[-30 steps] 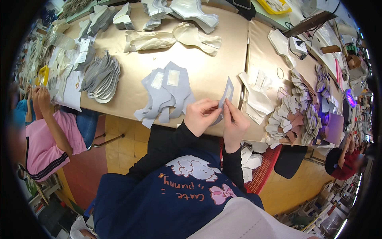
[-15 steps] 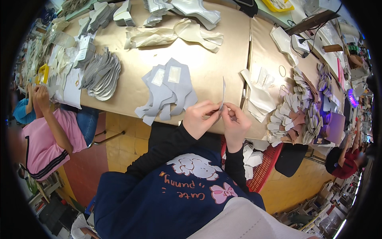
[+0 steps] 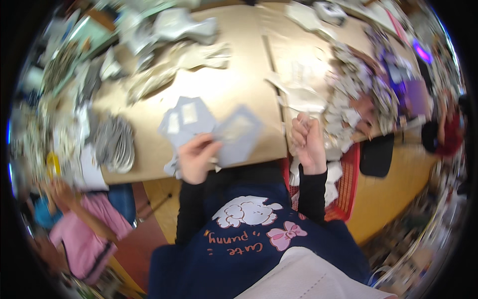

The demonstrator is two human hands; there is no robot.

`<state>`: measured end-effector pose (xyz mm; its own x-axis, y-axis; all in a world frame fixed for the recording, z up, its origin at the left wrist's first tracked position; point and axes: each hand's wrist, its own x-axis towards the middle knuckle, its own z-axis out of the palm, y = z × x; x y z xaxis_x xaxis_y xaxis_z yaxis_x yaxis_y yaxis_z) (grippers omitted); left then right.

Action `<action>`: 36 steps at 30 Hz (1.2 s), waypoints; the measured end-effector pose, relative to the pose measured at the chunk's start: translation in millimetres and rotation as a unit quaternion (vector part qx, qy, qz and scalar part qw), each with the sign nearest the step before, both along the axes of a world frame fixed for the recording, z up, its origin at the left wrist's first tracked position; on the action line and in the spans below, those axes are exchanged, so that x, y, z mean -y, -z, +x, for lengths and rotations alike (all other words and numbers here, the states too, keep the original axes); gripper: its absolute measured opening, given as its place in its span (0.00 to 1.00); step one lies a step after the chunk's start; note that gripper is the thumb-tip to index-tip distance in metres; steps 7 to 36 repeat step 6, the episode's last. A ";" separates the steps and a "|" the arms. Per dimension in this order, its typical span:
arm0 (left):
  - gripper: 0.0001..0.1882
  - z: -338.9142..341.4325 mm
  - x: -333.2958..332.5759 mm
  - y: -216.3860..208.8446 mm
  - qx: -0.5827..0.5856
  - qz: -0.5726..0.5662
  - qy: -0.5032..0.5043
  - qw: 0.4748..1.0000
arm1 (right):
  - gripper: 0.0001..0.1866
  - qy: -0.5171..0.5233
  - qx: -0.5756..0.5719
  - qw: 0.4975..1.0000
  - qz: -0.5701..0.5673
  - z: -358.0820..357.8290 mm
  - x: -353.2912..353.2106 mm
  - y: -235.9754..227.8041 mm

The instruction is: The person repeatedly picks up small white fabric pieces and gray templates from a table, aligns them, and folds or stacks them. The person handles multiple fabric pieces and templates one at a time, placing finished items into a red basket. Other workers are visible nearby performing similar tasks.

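My left hand pinches a flat grey-blue cut piece by its left edge, above the near part of the table. A pale rectangular patch shows on that piece, smeared by motion. Just left of it, on the tabletop, lie overlapping grey-blue pieces, two with white rectangular patches. My right hand is raised at the near edge, its fingers curled closed. Whatever it may hold is too blurred to make out. Beyond it lie loose white cut pieces.
Grey stacked pieces stand at the left, and a cream strip lies farther back. Many small pale pieces cover the right side. A red basket stands below the edge. A person in pink sits at left.
My hands were together on a thin piece held edge-on; now they are apart. My left hand has moved left with the grey-blue piece, now turned flat; the whole view has shifted.
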<state>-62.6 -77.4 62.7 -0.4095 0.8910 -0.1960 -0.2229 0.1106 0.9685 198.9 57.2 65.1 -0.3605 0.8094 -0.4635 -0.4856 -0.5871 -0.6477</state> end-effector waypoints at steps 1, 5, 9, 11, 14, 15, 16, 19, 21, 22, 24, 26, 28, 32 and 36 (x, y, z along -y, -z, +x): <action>0.09 -16.8 6.4 5.8 -0.015 -0.033 -0.058 0.998 | 0.11 0.042 0.003 0.999 0.013 14.1 -0.8 0.9; 0.18 -90.0 15.9 42.1 -0.141 -0.073 -0.128 0.979 | 0.11 0.218 0.306 0.904 0.204 75.9 14.7 12.8; 0.20 -105.8 21.2 52.3 -0.265 -0.086 -0.084 0.957 | 0.09 0.226 0.362 0.884 0.191 88.1 20.6 19.9; 0.20 -105.8 21.2 52.3 -0.265 -0.086 -0.084 0.957 | 0.09 0.226 0.362 0.884 0.191 88.1 20.6 19.9; 0.20 -105.8 21.2 52.3 -0.265 -0.086 -0.084 0.957 | 0.09 0.226 0.362 0.884 0.191 88.1 20.6 19.9; 0.20 -105.8 21.2 52.3 -0.265 -0.086 -0.084 0.957 | 0.09 0.226 0.362 0.884 0.191 88.1 20.6 19.9; 0.20 -105.8 21.2 52.3 -0.265 -0.086 -0.084 0.957 | 0.09 0.226 0.362 0.884 0.191 88.1 20.6 19.9; 0.20 -105.8 21.2 52.3 -0.265 -0.086 -0.084 0.957 | 0.09 0.226 0.362 0.884 0.191 88.1 20.6 19.9; 0.20 -105.8 21.2 52.3 -0.265 -0.086 -0.084 0.957 | 0.09 0.226 0.362 0.884 0.191 88.1 20.6 19.9; 0.20 -105.8 21.2 52.3 -0.265 -0.086 -0.084 0.957 | 0.09 0.226 0.362 0.884 0.191 88.1 20.6 19.9; 0.20 -105.8 21.2 52.3 -0.265 -0.086 -0.084 0.957 | 0.09 0.226 0.362 0.884 0.191 88.1 20.6 19.9; 0.20 -105.8 21.2 52.3 -0.265 -0.086 -0.084 0.957 | 0.09 0.226 0.362 0.884 0.191 88.1 20.6 19.9; 0.20 -105.8 21.2 52.3 -0.265 -0.086 -0.084 0.957 | 0.09 0.226 0.362 0.884 0.191 88.1 20.6 19.9; 0.20 -105.8 21.2 52.3 -0.265 -0.086 -0.084 0.957 | 0.09 0.226 0.362 0.884 0.191 88.1 20.6 19.9; 0.20 -105.8 21.2 52.3 -0.265 -0.086 -0.084 0.957 | 0.09 0.226 0.362 0.884 0.191 88.1 20.6 19.9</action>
